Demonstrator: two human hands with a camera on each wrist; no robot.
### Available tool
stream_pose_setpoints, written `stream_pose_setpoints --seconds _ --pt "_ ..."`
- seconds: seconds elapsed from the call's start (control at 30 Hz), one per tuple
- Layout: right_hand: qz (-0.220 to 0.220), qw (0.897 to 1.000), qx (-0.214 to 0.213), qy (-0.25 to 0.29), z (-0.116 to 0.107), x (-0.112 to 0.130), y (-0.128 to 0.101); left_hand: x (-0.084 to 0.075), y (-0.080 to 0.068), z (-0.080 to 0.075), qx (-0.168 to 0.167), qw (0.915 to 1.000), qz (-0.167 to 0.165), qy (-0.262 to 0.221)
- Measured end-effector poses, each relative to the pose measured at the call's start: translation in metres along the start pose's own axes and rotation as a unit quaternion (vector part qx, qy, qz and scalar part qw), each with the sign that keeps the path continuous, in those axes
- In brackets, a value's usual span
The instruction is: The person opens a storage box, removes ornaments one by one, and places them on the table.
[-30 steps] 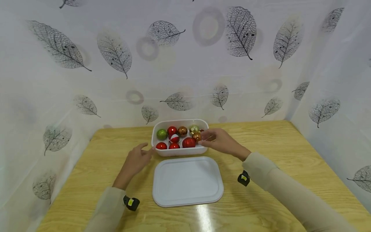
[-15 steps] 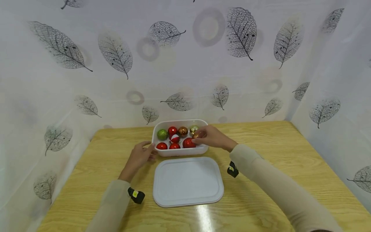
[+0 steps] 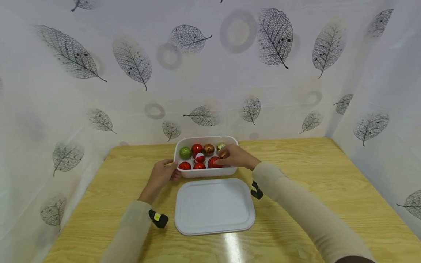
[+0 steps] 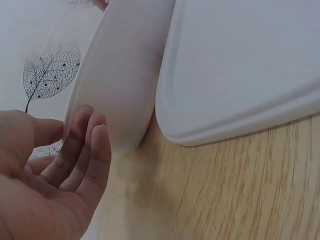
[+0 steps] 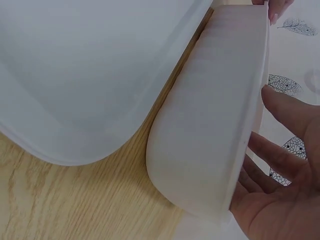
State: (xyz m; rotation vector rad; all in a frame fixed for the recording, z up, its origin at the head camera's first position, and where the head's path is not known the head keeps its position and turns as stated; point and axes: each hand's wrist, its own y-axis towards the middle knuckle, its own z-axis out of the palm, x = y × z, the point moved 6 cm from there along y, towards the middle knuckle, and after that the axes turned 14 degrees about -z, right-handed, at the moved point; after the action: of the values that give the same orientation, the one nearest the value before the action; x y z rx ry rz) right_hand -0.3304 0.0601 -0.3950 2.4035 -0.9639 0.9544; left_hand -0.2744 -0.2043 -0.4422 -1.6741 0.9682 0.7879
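A white plastic box (image 3: 194, 174) holds several shiny Christmas baubles: a green bauble (image 3: 185, 153), red baubles (image 3: 185, 166), a brown-gold bauble (image 3: 208, 149) and a red-and-white bauble (image 3: 199, 157). My left hand (image 3: 162, 173) holds the box's left end, thumb at the rim and curled fingers against the outer wall (image 4: 117, 95). Over the right end, my right hand (image 3: 237, 156) reaches inside with bent fingers. Its fingertips are by the large red bauble (image 3: 213, 162) and partly cover a gold bauble. The rim hides them in the right wrist view, so any grasp is hidden.
A white lid (image 3: 215, 206) lies flat on the wooden table (image 3: 296, 175), just in front of the box. A pale curtain (image 3: 210, 84) with a leaf print hangs behind the table and at both sides.
My right hand has moved left and deeper into the box, covering the gold bauble. My left hand has come up to the box's left end and taken hold there.
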Motion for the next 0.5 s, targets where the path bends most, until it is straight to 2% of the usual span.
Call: stream_pose_setpoints --seconds 0.27,0.5 --pt "0.018 0.999 -0.002 -0.033 0.0024 -0.0010 0.0038 -0.0028 -0.0011 0.0024 -0.002 1.0000 0.007 -0.003" --pt "-0.001 0.998 0.004 -0.055 0.0073 -0.0007 0.0100 -0.0019 -0.0006 0.0029 0.000 0.9997 0.005 -0.023"
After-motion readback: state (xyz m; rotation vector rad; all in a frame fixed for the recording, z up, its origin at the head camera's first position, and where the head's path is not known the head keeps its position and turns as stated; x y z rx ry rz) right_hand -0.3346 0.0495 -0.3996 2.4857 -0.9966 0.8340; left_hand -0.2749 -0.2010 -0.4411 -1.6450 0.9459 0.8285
